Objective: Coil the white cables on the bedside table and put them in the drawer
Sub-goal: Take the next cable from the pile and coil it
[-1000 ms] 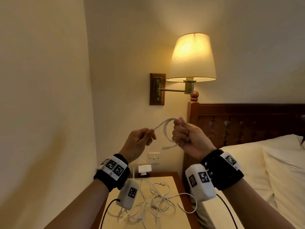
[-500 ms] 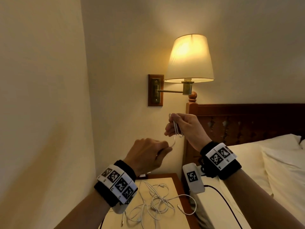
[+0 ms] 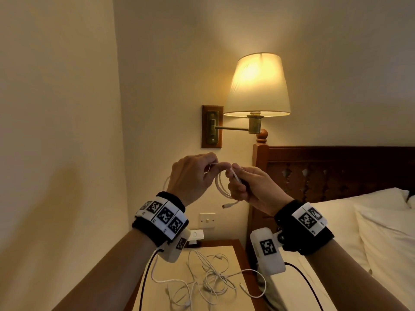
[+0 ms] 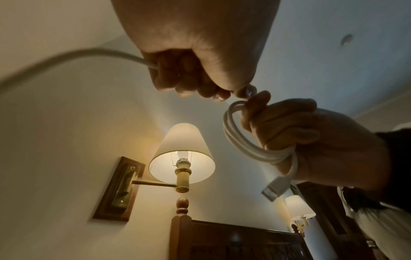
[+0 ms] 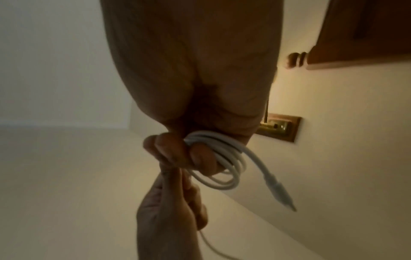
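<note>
Two hands were raised in front of the wall, nearly touching, with one white cable (image 3: 221,187) shared between them. The right hand (image 3: 251,187) had its fingers curled around a small coil of that cable; in the left wrist view about three loops (image 4: 244,140) lay bundled against its fingers, and one connector end (image 4: 275,187) hung free at 6 o'clock from the hand. In the right wrist view the same coil (image 5: 222,163) wrapped around the curled fingers (image 5: 200,158), with the plug (image 5: 280,190) dangling toward 4 o'clock.

The left hand (image 3: 190,176) sat at 9 o'clock from the right, its thumb and fingertips pinching the loose run of the cable just where it met the coil. From that pinch the free tail (image 4: 66,59) swept away toward 9 o'clock in the left wrist view.

One tangle of the remaining white cables (image 3: 208,281) lay on the desk (image 3: 226,254) at 6 o'clock below the hands, well apart from them; how many cables made up that tangle could not be told, as they crossed each other in loose loops. One strand (image 3: 258,286) looped past the right edge of the desk.

One lit wall lamp (image 3: 258,86) hung at 12 o'clock above the hands, on a wooden backplate (image 3: 212,126). One wall switch (image 3: 207,219) sat just below the hands, one dark wooden headboard (image 3: 336,171) stood at 3 o'clock, and one white pillow (image 3: 386,239) lay on the bed beyond the right wrist.
</note>
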The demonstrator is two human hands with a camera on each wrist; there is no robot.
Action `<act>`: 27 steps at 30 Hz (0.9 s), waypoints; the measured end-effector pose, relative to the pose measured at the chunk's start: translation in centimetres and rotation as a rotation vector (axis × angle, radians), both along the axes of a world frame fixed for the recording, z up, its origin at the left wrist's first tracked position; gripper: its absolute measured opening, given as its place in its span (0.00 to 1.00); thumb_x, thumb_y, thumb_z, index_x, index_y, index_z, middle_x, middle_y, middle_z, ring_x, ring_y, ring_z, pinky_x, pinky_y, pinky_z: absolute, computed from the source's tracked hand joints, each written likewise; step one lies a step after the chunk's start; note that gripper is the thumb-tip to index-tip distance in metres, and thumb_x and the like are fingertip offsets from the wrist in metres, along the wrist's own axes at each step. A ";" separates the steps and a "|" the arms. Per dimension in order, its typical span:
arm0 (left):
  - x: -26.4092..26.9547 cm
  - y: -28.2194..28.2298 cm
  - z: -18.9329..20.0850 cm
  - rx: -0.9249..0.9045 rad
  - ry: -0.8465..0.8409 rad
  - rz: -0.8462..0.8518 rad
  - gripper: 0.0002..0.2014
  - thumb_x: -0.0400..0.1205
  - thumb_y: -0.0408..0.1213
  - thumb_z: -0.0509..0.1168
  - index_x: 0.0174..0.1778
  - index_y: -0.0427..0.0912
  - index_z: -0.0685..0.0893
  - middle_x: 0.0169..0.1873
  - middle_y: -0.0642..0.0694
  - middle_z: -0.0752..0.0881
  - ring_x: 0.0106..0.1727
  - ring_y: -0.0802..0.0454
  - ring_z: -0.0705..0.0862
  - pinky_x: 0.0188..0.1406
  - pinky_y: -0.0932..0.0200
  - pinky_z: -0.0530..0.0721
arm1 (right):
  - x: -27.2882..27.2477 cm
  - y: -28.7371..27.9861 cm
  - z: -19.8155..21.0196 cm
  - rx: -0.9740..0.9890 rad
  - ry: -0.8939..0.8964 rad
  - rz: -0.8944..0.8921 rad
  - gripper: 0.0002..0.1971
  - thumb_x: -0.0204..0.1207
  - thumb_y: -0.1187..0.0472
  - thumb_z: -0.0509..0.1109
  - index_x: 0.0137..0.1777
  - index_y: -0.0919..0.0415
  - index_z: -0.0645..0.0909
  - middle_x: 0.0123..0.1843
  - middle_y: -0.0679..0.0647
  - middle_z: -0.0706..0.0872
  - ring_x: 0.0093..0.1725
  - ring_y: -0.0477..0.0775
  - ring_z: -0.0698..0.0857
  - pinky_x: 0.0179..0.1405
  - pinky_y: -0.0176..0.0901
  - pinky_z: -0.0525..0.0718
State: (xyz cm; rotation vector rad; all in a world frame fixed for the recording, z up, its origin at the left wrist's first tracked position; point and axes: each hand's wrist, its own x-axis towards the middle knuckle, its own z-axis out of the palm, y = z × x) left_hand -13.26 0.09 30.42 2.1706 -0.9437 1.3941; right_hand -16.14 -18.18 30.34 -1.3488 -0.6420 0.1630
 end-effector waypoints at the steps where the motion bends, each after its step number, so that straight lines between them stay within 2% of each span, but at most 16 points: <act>1: 0.0 -0.2 0.3 -0.010 0.007 -0.022 0.22 0.83 0.62 0.54 0.38 0.47 0.78 0.26 0.58 0.76 0.25 0.60 0.74 0.26 0.65 0.72 | -0.1 0.0 0.2 0.051 0.027 0.042 0.17 0.89 0.56 0.50 0.46 0.62 0.77 0.25 0.50 0.72 0.24 0.47 0.71 0.28 0.36 0.75; 5: 0.9 0.0 1.9 -0.151 0.152 -0.141 0.23 0.83 0.60 0.53 0.37 0.46 0.79 0.24 0.56 0.77 0.24 0.58 0.75 0.26 0.62 0.73 | 0.0 -0.3 1.5 0.308 0.100 0.184 0.17 0.89 0.54 0.49 0.45 0.58 0.75 0.27 0.48 0.73 0.26 0.45 0.73 0.30 0.36 0.74; 9: 1.3 0.7 1.9 -0.202 0.216 -0.207 0.14 0.84 0.51 0.58 0.33 0.54 0.75 0.22 0.58 0.74 0.24 0.59 0.75 0.25 0.70 0.71 | -0.1 -0.9 3.1 0.395 0.094 0.209 0.16 0.89 0.54 0.49 0.46 0.58 0.74 0.26 0.47 0.73 0.24 0.43 0.74 0.28 0.34 0.76; 12: 1.8 1.4 0.7 -0.216 0.226 -0.267 0.14 0.85 0.48 0.56 0.37 0.48 0.78 0.24 0.56 0.75 0.28 0.53 0.76 0.28 0.69 0.72 | 0.0 -1.3 4.0 0.476 0.082 0.217 0.17 0.89 0.54 0.50 0.45 0.59 0.76 0.24 0.46 0.72 0.23 0.42 0.73 0.26 0.33 0.75; 16: 3.5 2.6 -1.9 -0.300 0.377 -0.218 0.13 0.88 0.40 0.55 0.41 0.47 0.80 0.28 0.52 0.75 0.28 0.60 0.73 0.29 0.69 0.71 | 0.7 -2.6 6.1 0.574 0.020 0.216 0.17 0.90 0.54 0.49 0.45 0.58 0.75 0.24 0.45 0.73 0.23 0.41 0.73 0.26 0.32 0.75; 18: 3.7 2.6 -2.6 -0.280 0.415 -0.157 0.13 0.89 0.37 0.54 0.40 0.51 0.78 0.28 0.51 0.75 0.27 0.60 0.72 0.28 0.68 0.71 | 0.8 -2.9 7.2 0.535 -0.025 0.123 0.17 0.89 0.55 0.50 0.45 0.59 0.76 0.26 0.46 0.74 0.24 0.42 0.75 0.28 0.32 0.77; 21: 2.1 1.1 -1.4 0.017 0.426 -0.040 0.15 0.89 0.41 0.54 0.36 0.48 0.76 0.24 0.53 0.74 0.23 0.58 0.70 0.27 0.61 0.72 | 1.0 -2.6 8.0 0.402 -0.142 -0.038 0.15 0.88 0.56 0.55 0.49 0.64 0.79 0.32 0.52 0.80 0.30 0.48 0.82 0.35 0.37 0.84; 24: -0.6 -0.9 1.6 0.287 0.235 0.065 0.17 0.88 0.46 0.53 0.35 0.48 0.76 0.22 0.56 0.72 0.21 0.59 0.69 0.26 0.66 0.65 | 1.3 -1.4 8.2 0.107 -0.390 -0.349 0.14 0.88 0.58 0.56 0.49 0.65 0.79 0.35 0.57 0.85 0.36 0.56 0.87 0.39 0.42 0.86; 27: -2.3 -1.6 4.0 0.353 0.012 0.011 0.18 0.86 0.50 0.50 0.36 0.48 0.76 0.23 0.55 0.74 0.20 0.60 0.67 0.25 0.66 0.61 | 1.5 -0.5 8.1 -0.133 -0.545 -0.517 0.15 0.88 0.59 0.57 0.51 0.70 0.80 0.36 0.59 0.88 0.36 0.55 0.90 0.37 0.41 0.86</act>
